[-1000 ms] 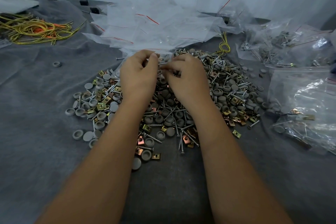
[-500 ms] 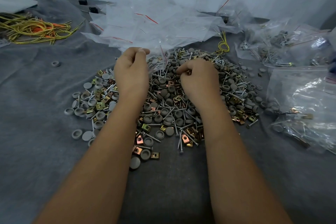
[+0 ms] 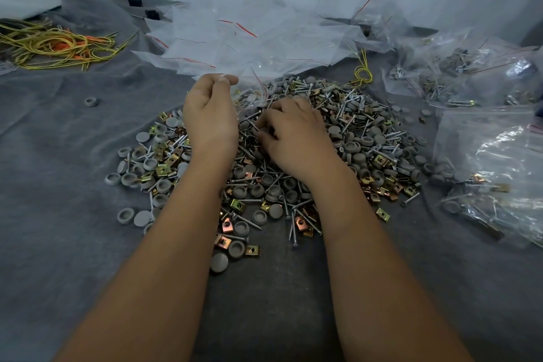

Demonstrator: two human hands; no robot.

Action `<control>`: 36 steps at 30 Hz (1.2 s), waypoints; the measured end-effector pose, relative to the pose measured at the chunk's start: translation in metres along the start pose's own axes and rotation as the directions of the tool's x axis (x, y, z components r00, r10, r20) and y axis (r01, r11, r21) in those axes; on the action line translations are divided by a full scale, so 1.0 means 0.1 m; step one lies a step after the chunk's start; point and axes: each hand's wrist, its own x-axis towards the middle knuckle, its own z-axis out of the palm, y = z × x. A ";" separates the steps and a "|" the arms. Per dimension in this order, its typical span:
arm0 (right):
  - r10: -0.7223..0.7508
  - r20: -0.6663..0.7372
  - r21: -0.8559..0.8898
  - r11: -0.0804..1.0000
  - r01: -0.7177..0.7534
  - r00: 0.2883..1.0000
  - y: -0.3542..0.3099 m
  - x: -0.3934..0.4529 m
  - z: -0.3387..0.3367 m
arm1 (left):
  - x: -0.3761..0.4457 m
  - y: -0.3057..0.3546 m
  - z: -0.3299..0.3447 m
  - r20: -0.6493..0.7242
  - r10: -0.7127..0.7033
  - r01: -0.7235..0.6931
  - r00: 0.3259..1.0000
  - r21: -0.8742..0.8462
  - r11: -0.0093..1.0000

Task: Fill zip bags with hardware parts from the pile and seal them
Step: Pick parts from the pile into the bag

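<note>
A grey cloth-covered surface (image 3: 58, 244) carries the hardware pile (image 3: 352, 138), empty bags (image 3: 249, 38), filled bags (image 3: 493, 161), and what look like yellow ties (image 3: 53, 47).

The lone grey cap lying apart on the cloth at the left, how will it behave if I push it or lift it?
The grey cap is small and looks like plastic, so it is probably light and stiff. It lies flat, so a push should slide it rather than roll it, and the wrinkled grey cloth would likely slow it. Tipped on edge, its round rim might roll.
</note>
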 end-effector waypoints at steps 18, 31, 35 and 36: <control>0.127 -0.118 0.113 0.987 -0.113 0.985 -0.10 -0.01 -0.12 | -0.01 0.01 0.00 0.032 0.008 -0.008 0.999 0.003 1.000; 0.475 -0.253 0.607 0.756 -0.244 0.843 0.01 -0.01 -0.18 | 0.01 -0.03 0.02 0.047 0.037 -0.040 0.998 0.066 0.997; 0.492 -0.296 0.723 0.676 -0.144 0.819 -0.01 0.00 -0.23 | 0.01 -0.04 0.02 0.047 0.053 -0.058 0.997 0.090 0.994; 0.469 -0.324 0.717 0.689 -0.110 0.821 -0.02 0.00 -0.23 | 0.01 -0.05 0.02 0.046 0.057 -0.061 0.997 0.092 0.994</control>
